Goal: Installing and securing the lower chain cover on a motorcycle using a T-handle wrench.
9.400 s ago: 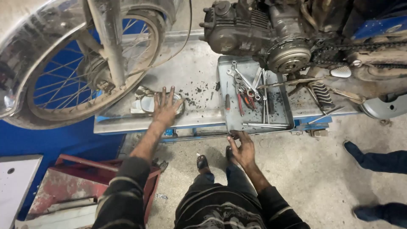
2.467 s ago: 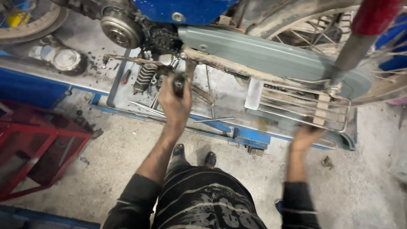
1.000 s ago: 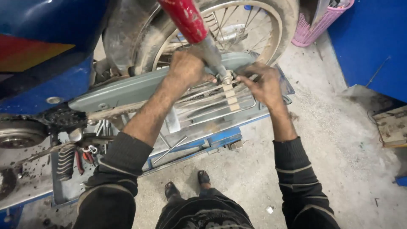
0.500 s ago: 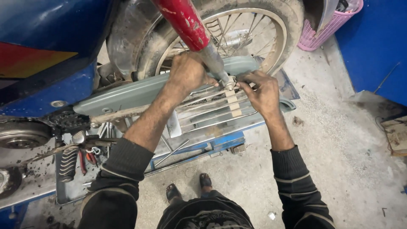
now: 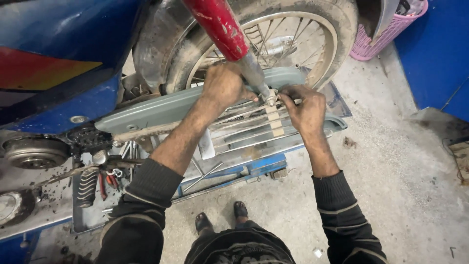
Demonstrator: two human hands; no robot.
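1. We see the red shock absorber point(image 5: 225, 30) of a motorcycle. Its long axis runs diagonally from the upper left, near the top edge of the view, down and to the right, and its grey lower rod ends at a small mount beside the rear wheel point(image 5: 273, 44).

2. Our left hand point(image 5: 223, 87) lies over the lower rod of the shock absorber, fingers curled down around it; the palm faces away from us, so we cannot tell how firmly it grips.

3. Our right hand point(image 5: 305, 106) meets the lower end of the shock absorber from the right. Its fingertips pinch narrowly at the mount, and whatever small part they hold is hidden by the fingers.

4. The two hands sit just beside each other, with the lower mount between them.

5. Below the hands, the grey-green chain cover point(image 5: 161, 110) runs lengthwise from lower left to upper right, roughly across the line of the shock absorber.

6. A chrome wire rack point(image 5: 244, 129) lies under the hands, its bars parallel to the chain cover.

7. The blue body panel point(image 5: 58, 63) fills the upper left.

8. A metal tray with red-handled pliers point(image 5: 108, 180) and a coil spring point(image 5: 88, 186) rests at lower left on the workshop lift.

9. A pink basket point(image 5: 386, 34) stands on the concrete floor at upper right, well apart from the hands.
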